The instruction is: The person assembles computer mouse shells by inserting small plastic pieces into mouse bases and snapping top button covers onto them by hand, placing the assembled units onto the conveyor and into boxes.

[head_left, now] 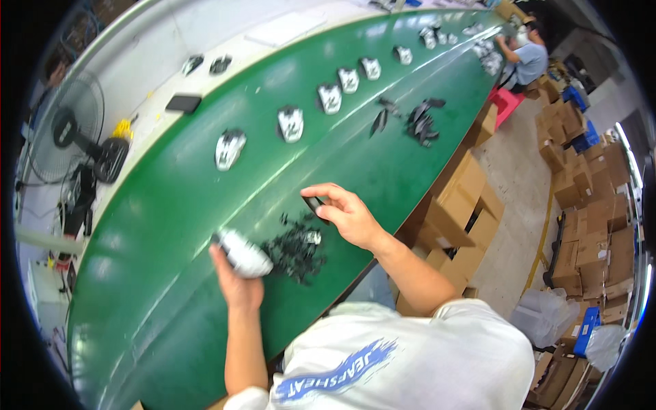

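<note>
My left hand (238, 287) is closed around a white, rounded shell (244, 255) shaped like a computer mouse, slightly blurred and held above the green table. Between the thumb and fingers of my right hand (352, 217) is a small dark plastic piece (313, 203), held a little way off the shell. A heap of small black plastic parts (297, 254) lies below and between my hands, with the shell overlapping its left side.
A row of white-and-black shells (290, 124) runs along the green table (184, 205). Longer black pieces (422, 123) lie toward the right edge. Beyond the far edge are a fan (68, 126) and a dark box (183, 104). Cardboard boxes (459, 198) stand at right; a person (529, 61) sits at the far end.
</note>
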{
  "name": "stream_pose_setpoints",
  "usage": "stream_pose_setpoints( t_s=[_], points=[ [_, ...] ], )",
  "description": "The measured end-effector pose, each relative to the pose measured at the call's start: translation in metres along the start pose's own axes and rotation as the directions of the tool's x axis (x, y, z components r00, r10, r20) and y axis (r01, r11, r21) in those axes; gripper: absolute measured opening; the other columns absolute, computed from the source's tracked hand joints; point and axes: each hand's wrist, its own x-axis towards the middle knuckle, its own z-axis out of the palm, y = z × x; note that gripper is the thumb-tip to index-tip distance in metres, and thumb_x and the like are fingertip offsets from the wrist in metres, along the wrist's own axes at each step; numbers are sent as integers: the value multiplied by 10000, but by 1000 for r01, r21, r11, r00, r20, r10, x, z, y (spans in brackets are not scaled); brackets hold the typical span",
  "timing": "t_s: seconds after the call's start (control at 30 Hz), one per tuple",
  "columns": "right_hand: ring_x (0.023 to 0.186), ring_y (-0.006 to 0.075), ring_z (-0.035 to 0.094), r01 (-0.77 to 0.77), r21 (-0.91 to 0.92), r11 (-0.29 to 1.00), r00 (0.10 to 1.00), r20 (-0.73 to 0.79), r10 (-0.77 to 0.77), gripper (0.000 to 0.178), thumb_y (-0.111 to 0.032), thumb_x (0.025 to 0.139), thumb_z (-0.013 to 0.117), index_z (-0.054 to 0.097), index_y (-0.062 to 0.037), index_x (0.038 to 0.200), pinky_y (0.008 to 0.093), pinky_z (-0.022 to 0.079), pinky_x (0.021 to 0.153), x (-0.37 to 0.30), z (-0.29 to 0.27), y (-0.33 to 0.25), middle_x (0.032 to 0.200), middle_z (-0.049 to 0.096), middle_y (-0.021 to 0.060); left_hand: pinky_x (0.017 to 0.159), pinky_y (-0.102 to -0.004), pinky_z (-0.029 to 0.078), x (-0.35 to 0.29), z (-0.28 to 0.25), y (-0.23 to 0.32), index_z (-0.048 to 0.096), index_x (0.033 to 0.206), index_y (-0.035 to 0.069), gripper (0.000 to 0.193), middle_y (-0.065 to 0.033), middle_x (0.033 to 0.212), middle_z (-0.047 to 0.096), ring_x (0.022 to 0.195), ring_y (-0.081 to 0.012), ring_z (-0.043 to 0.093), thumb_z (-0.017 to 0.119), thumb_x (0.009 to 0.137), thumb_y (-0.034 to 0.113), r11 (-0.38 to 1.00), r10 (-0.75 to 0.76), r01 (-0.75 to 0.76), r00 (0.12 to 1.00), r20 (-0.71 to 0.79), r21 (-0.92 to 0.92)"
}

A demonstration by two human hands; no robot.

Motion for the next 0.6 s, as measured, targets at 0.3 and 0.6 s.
stream_pose_setpoints(
  t_s=[0.3,0.6],
  points=[
    [1313,250,575,449,60,891,892,31,-452,371,-2,1012,561,599,45,1378,382,403,1166,-40,75,-39,1425,576,150,979,-379,528,-22,62,-24,586,1265,93,636,-40,1162,679,1095,-175,659,450,1051,676,973,141,-156,985,96,171],
    [1390,272,545,312,366,876,933,55,-355,405,-25,1034,556,558,60,1430,420,395,1196,-63,89,-32,1501,565,223,793,-268,536,-49,54,-3,581,1142,37,550,-19,996,664,892,-84,610,651,1015,568,776,304,-357,934,187,520]
  ],
)
